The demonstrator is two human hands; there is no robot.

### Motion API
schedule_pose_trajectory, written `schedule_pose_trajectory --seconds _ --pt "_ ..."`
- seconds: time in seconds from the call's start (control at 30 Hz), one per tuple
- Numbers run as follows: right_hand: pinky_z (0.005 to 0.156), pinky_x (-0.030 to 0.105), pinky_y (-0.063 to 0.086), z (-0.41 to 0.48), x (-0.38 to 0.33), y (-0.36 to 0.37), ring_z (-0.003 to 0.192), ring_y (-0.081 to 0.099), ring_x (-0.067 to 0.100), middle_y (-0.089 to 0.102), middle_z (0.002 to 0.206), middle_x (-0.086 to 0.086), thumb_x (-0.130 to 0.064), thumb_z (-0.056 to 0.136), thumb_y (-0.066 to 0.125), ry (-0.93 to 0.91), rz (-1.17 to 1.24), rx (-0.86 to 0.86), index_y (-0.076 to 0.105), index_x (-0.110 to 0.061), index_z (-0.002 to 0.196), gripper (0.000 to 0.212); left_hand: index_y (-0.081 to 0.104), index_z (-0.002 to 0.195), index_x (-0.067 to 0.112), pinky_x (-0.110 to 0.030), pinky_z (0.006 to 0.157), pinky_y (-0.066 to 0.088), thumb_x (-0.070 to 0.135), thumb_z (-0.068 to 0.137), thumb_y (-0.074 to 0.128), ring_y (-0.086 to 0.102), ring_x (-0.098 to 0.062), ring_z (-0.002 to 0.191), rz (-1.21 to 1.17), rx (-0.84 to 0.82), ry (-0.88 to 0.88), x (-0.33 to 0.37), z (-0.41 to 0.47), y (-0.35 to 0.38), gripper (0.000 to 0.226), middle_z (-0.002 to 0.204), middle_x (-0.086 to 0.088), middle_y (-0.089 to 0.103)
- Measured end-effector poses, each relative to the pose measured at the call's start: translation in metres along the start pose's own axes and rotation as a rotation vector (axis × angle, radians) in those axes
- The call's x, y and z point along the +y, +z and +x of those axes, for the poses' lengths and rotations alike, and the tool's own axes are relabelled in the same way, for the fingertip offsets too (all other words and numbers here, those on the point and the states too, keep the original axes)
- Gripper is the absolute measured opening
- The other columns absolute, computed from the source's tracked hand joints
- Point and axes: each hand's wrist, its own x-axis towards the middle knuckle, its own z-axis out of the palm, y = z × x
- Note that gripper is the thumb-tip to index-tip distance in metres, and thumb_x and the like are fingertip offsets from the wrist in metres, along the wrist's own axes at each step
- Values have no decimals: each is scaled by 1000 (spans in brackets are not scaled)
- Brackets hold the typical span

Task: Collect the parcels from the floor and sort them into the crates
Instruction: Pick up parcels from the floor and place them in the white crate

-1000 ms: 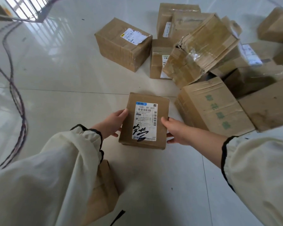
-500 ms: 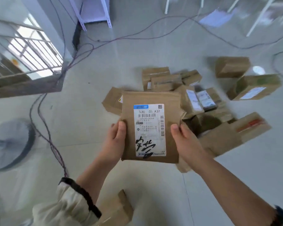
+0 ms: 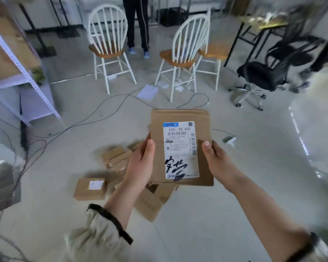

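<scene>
A pale, glossy floor (image 3: 263,148) fills most of the view, with a white metal shelving unit (image 3: 27,74) standing at its left edge and a table (image 3: 263,25) on black legs, blurred, at the upper right. Near that table sits a black office chair (image 3: 269,72) on a chrome base; further left are white spindle-back chairs with wooden seats (image 3: 108,44), and behind them the dark trouser legs of a standing person (image 3: 136,25). Thin cables (image 3: 95,118) trail across the floor from the shelving toward the chairs. Lower down, near the middle, lie the remaining parcels – a blurred heap of brown boxes (image 3: 116,157), a small labelled box (image 3: 90,189) just left of it, and a creased carton (image 3: 151,201) partly hidden behind the forearm. Above them, clear of the floor and roughly upright, is the flat brown parcel (image 3: 180,146), held facing the camera. The left hand (image 3: 140,167) grips its left edge and the right hand (image 3: 216,159) its right edge, each with the thumb on the front face (the other fingers are behind the cardboard, out of sight). Its white shipping label (image 3: 181,129) reads "530- D5 A32" above barcodes, with black handwriting scrawled across the lower part.
</scene>
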Motion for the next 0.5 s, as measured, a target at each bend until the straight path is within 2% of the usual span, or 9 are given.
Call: schedule_pose_trajectory --seconds 0.07,0.1,0.17,0.2,0.3,0.37,0.43,0.5 --pt "80 16 48 -19 -10 -25 106 59 16 63 102 -14 -39 100 33 -4 5 92 52 -24 120 32 60 117 41 -2 59 27 58 94 33 42 18 61 36 -43 94 26 -11 11 39 58 49 45" --pt "81 18 49 -28 -14 -35 107 59 17 64 104 -10 -38 100 32 3 -2 135 52 -21 122 35 61 113 41 3 59 26 54 95 33 50 18 69 37 -97 139 36 -14 18 36 62 48 49" --pt "94 30 45 -51 -17 -52 114 56 21 62 116 -2 -38 101 30 30 -13 217 49 -20 130 39 61 118 37 3 64 30 51 97 33 57 4 92 26 -214 185 53 -21 30 38 78 40 55" --pt "97 30 42 -62 -17 -59 117 54 22 61 120 -1 -39 101 30 47 -10 264 48 -20 132 41 60 121 34 2 63 32 50 97 34 56 -1 94 26 -252 197 61 -24 37 39 84 36 55" --pt "102 35 41 -96 -13 -77 117 54 22 60 126 2 -36 101 30 73 52 387 47 -21 133 39 58 127 28 3 67 35 49 97 36 56 -4 95 25 -342 247 76 -39 60 43 99 27 60" --pt "97 34 45 -122 -6 -92 111 58 17 62 120 0 -36 101 32 73 92 482 50 -23 126 34 59 125 30 -2 70 35 52 96 36 51 -3 97 35 -425 300 84 -55 78 44 102 24 60" --pt "85 23 45 -152 4 -111 99 58 9 63 109 -9 -39 100 33 102 114 581 52 -33 116 25 59 123 34 -7 72 36 55 95 34 52 2 88 67 -493 338 91 -76 101 43 102 23 61" --pt "85 24 42 -190 16 -132 100 56 9 61 103 -15 -41 99 33 144 129 679 50 -39 117 25 60 122 35 -6 67 37 53 96 36 56 2 87 35 -612 365 97 -106 128 40 93 29 59"
